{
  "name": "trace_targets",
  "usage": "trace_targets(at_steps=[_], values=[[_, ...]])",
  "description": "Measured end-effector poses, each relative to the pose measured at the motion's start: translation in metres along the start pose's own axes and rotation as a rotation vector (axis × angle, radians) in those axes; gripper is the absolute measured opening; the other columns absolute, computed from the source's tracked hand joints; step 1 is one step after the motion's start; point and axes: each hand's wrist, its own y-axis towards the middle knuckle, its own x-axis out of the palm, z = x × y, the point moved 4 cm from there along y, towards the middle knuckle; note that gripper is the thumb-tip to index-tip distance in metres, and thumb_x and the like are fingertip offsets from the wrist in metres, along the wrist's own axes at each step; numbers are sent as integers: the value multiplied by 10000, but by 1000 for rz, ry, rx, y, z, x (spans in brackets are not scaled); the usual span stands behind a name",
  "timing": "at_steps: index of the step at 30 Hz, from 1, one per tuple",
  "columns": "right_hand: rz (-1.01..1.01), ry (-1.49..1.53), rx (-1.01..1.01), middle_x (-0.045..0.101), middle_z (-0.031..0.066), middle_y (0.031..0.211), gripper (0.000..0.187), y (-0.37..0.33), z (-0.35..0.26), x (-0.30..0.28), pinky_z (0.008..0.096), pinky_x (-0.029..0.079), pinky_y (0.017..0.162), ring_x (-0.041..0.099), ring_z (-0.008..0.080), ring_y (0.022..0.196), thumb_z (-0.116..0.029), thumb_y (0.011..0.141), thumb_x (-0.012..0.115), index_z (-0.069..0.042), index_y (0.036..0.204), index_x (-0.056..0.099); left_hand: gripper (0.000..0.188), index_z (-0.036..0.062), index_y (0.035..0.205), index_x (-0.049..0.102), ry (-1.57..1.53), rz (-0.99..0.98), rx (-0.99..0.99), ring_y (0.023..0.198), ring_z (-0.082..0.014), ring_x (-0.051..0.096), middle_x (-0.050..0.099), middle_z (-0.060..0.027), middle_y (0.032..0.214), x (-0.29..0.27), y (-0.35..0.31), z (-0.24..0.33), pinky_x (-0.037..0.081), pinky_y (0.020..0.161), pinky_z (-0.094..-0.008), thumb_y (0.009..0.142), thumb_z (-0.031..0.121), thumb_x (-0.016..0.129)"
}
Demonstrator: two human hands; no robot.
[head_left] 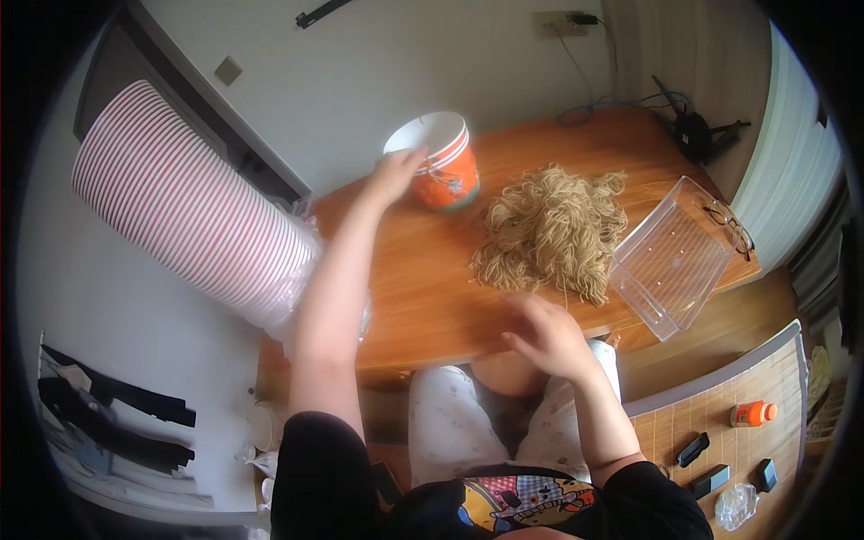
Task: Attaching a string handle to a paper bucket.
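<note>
My left hand (399, 174) reaches out to the far side of the table, its fingers closed over the near left rim of an orange and white paper bucket (453, 184). The bucket leans a little, and its white inside shows at the top. Thin tan strands seem to hang by my fingertips. A heap of tan yarn-like strands (553, 229) lies right of the bucket. Just in front of that heap, near the table's front edge, my right hand (551, 337) hovers with thumb and fingers apart and nothing visible in it.
A long stack of nested paper buckets (189, 193) in clear plastic leans at the left. Right of the strands lie a clear plastic tray (673, 256) and glasses (727, 227). A black router (693, 135) stands behind. A lower bamboo-topped surface holds an orange bottle (752, 414).
</note>
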Motion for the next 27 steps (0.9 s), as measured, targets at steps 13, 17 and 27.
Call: trace_targets(at_steps=[13, 17, 27], values=[[-3, -63, -11, 610, 127, 1127, 416, 1, -4, 3, 409, 488, 828, 608, 328, 1002, -182, 815, 675, -62, 1194, 553, 601, 121, 1211, 644, 267, -151, -96, 1257, -344, 483, 629, -141, 1235, -1, -3, 2, 114, 1148, -512, 968, 563, 318], [-14, -80, -9, 610, 127, 1138, 416, 1, -3, 6, 417, 478, 846, 598, 333, 1026, -197, 820, 671, -70, 1199, 553, 547, 201, 1278, 608, 291, -248, -159, 1328, -319, 405, 520, -90, 1393, -2, -1, -5, 65, 1138, -563, 988, 551, 304], [-32, -172, -88, 618, 139, 1131, 418, 0, 1, 10, 428, 463, 869, 594, 345, 1037, -238, 815, 677, -80, 1185, 563, 534, 52, 1364, 446, 291, 471, 397, 1386, -346, 298, 376, -196, 1450, -108, -104, 121, 224, 1142, -435, 887, 196, 639]])
